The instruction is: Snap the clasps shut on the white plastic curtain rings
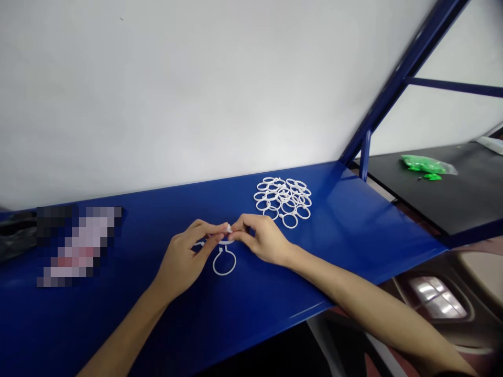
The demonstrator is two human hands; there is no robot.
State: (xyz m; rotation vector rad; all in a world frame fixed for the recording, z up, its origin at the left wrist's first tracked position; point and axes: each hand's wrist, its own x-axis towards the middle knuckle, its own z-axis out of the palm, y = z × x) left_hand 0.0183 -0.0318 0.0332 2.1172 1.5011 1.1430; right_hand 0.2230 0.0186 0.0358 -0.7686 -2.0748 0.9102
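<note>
My left hand (183,259) and my right hand (264,240) meet above the blue table, their thumbs and index fingers pinching one white plastic ring (226,242). The ring's clasp end pokes up between the fingertips, while much of its loop is hidden behind the fingers. Just below them, a second white ring (223,274) lies flat, its ends apart at the top. Part of another white piece (199,243) shows behind my left fingers; the rest is covered. Beyond my right hand, a heap of white rings (283,195) is spread on the table, several overlapping.
The blue table (157,209) runs along a white wall (220,94). A blurred-out flat packet (84,243) and a dark bag (15,235) lie at left. At right are a blue metal frame (365,141), a black table (416,199) with a green-filled plastic bag (426,164), and a brown chair (444,277).
</note>
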